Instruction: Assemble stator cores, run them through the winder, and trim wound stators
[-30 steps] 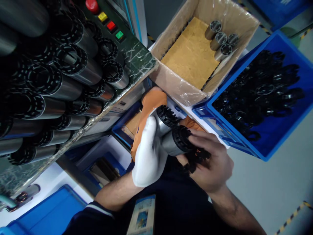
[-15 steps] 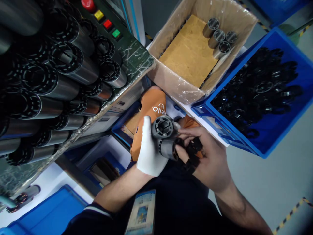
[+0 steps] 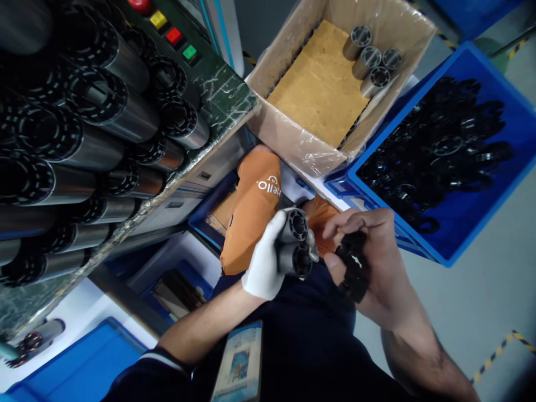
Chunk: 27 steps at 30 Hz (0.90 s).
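Note:
My left hand, in a white glove, grips two grey metal cylinders side by side, their open spoked ends facing the camera. My bare right hand is just to their right, closed around several black plastic toothed caps. The two hands are slightly apart above my dark lap. An orange cloth with white lettering lies right behind my left hand.
A shelf at left holds several capped metal cylinders under a green control panel with coloured buttons. A plastic-lined cardboard box holds a few bare cylinders. A blue crate is full of black caps. A booklet rests on my lap.
The cylinders have turned, so their uncapped ends now face the camera. My right hand has drawn away to the right with the black caps.

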Each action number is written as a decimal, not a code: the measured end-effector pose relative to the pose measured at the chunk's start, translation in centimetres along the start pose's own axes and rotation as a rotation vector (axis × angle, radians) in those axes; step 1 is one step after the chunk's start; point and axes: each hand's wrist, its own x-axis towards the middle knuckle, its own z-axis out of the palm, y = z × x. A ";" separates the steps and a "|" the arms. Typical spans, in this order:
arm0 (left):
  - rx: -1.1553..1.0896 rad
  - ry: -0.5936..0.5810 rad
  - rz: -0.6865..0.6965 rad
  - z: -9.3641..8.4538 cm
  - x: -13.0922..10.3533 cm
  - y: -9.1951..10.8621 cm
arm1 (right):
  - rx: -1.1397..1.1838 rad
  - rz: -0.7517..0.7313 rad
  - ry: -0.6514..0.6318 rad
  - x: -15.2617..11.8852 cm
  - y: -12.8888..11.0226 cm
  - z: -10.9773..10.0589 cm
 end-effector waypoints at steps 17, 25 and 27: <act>0.486 -0.169 0.450 -2.8 -1.2 -0.3 | -0.254 -0.171 0.068 0.3 -1.9 0.2; 0.549 -0.142 0.524 -2.4 -1.5 0.1 | -0.127 -0.095 0.043 0.1 -2.2 0.8; 0.551 -0.136 0.547 -2.2 -1.6 0.3 | -0.102 -0.063 0.035 -0.1 -2.2 0.6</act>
